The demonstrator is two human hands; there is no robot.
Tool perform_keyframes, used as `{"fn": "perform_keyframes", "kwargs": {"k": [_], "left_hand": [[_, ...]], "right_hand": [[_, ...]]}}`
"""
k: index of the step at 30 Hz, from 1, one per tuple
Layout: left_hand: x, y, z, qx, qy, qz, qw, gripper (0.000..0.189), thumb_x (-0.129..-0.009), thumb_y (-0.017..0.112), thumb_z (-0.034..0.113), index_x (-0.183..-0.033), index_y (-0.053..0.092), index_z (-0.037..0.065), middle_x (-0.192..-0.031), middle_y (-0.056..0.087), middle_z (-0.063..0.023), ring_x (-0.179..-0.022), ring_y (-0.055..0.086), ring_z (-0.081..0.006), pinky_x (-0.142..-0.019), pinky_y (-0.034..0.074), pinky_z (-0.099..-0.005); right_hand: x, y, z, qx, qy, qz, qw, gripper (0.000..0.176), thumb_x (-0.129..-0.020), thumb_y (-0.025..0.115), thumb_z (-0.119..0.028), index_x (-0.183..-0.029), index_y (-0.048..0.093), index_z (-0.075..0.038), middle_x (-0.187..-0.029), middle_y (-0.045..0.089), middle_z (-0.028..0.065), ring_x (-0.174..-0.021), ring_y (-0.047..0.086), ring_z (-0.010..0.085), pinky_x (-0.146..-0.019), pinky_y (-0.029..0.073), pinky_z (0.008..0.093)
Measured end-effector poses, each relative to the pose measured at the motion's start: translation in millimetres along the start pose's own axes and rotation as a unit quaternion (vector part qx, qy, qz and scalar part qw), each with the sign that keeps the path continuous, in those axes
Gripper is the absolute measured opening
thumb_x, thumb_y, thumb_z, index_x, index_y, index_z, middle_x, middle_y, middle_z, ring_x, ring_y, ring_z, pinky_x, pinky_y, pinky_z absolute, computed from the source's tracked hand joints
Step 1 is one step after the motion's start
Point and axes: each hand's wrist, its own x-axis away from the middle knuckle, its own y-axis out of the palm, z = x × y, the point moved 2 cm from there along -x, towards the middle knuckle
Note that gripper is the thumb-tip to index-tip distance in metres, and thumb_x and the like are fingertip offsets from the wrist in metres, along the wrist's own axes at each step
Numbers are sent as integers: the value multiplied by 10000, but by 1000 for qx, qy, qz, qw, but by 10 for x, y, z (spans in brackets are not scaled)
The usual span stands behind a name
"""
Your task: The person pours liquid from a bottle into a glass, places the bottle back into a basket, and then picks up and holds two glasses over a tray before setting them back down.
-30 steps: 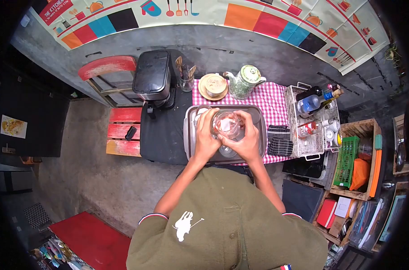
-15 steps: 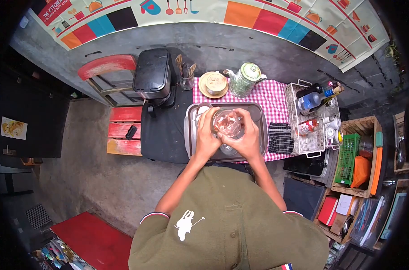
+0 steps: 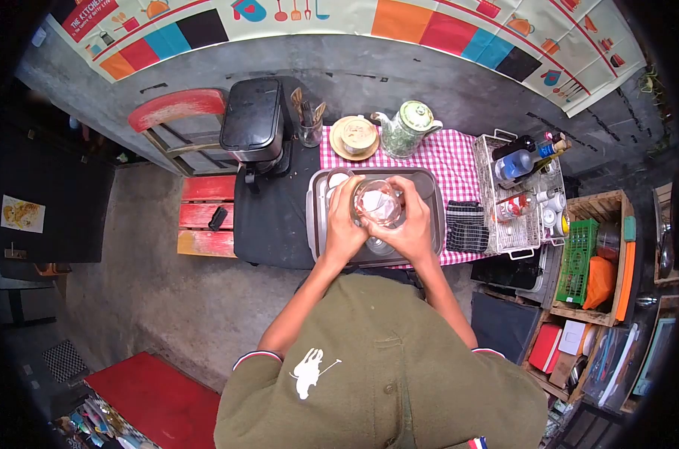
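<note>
A clear drinking glass (image 3: 378, 203) with something pale inside it is held over a grey metal tray (image 3: 315, 224). My left hand (image 3: 342, 227) wraps its left side. My right hand (image 3: 414, 224) cups its right side, with the fingers curled over the rim. Both hands sit close together above the tray's middle. What lies in the tray beneath them is mostly hidden.
Behind the tray stand a black appliance (image 3: 253, 123), a utensil cup (image 3: 308, 129), a lidded bowl on a plate (image 3: 354, 138) and a teapot (image 3: 407, 131). A wire rack with bottles (image 3: 515, 198) and a dark cloth (image 3: 466, 227) lie to the right. Crates (image 3: 594, 258) stand further right.
The hands and glass have shifted very slightly; the right fingers have moved a little around the rim. Nothing else has moved.
</note>
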Motion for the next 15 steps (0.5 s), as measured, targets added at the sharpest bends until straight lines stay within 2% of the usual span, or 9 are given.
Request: {"fn": "perform_keyframes", "kwargs": {"k": [15], "left_hand": [[38, 9, 21, 9, -21, -3, 1000, 667, -686, 725, 35, -1315, 507, 3, -1248, 567, -194, -1191, 547, -385, -1030, 435, -446]], "right_hand": [[5, -12, -27, 1, 4, -4, 1000, 686, -635, 846, -232, -1214, 537, -31, -1107, 640, 171, -1007, 660, 333, -863, 531, 413]]}}
